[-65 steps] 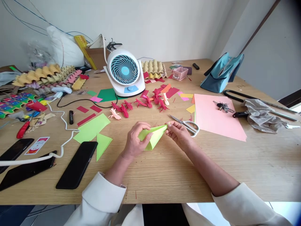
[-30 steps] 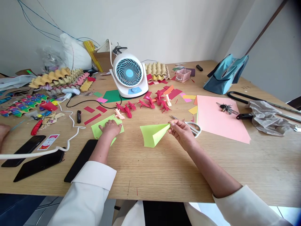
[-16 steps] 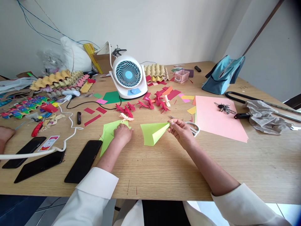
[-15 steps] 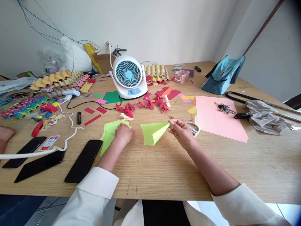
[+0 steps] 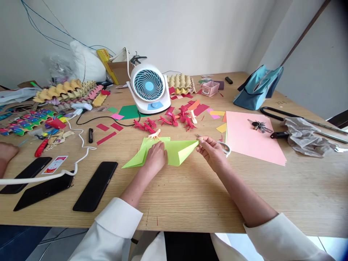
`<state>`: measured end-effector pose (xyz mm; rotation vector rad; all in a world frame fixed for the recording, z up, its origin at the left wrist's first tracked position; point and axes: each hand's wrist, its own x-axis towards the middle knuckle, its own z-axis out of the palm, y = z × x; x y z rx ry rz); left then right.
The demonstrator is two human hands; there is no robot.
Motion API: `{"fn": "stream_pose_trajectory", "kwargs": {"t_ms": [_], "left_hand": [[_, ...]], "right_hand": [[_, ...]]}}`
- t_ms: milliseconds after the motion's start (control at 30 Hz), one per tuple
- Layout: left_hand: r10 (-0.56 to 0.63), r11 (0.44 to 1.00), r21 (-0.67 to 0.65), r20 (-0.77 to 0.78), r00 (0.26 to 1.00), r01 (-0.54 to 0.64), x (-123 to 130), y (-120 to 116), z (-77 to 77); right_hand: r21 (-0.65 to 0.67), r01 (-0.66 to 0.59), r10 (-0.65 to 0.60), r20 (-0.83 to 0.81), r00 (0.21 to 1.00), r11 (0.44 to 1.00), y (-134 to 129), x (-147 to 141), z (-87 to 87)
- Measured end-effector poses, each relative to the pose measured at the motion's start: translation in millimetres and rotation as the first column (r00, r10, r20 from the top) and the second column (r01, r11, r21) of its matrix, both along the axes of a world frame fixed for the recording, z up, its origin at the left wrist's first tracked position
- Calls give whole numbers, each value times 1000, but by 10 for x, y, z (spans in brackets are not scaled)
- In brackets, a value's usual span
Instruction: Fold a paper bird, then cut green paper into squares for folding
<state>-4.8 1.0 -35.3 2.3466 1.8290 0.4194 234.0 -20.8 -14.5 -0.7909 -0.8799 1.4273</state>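
My right hand (image 5: 213, 151) pinches the upper right corner of a light green paper sheet (image 5: 182, 149), which is curled over at that side. My left hand (image 5: 157, 157) has its fingers bent down over another green sheet (image 5: 138, 154), beside the first one. Its fingertips are partly hidden, and the two sheets meet or overlap near it. A small cream folded-paper figure (image 5: 154, 135) touches the top of the left sheet. White-handled scissors (image 5: 226, 148) lie partly behind my right hand.
Red folded-paper figures (image 5: 148, 125) and paper scraps lie behind the sheets, before a white fan (image 5: 149, 87). Pink paper (image 5: 252, 141) with keys (image 5: 261, 125) lies right. Phones (image 5: 95, 186) and a white cable (image 5: 77, 159) lie left, near another person's hand (image 5: 7, 152).
My left hand has moved right, bringing its green sheet against the other one. The cream figure has shifted right too. My right hand keeps its pinch, slightly further right.
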Motion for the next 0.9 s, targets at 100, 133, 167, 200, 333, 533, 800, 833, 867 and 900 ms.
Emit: {"fn": "stream_pose_trajectory", "kwargs": {"t_ms": [100,133,167,200,333,533,800,833,867,900], "left_hand": [[-23,1000,19,-1,1000,23,-33,-63,-42],[-29,999,25,1,1000,29,-34,-82,-53],[-44,999,32,9,999,43,-27,-100,-61],[-74,997,36,24,997,73,-12,-119,-65],[-192,981,47,107,975,188,53,-187,-29],[125,984,140,-91,988,-112,-174,-267,45],[206,968,-75,-312,928,-240,-293,-543,-13],[197,972,-64,-318,928,-228,-273,-557,-6],[186,975,-58,-320,929,-215,-255,-560,2],[176,978,-52,-321,931,-203,-240,-553,10]], "right_hand": [[-1,13,-13,-24,1000,1000,12,37,12],[-2,17,-17,-36,999,1000,15,47,18],[-2,22,-22,-49,999,1000,18,57,25],[-4,27,-28,-58,998,1000,20,66,33],[-7,57,-57,-33,998,998,30,99,56],[-3,67,-67,-51,996,998,45,118,51],[13,78,-76,-109,991,997,70,136,51],[16,85,-82,-124,989,996,80,152,52],[19,95,-91,-139,986,995,90,171,55],[22,106,-102,-153,983,994,102,193,58]]}}
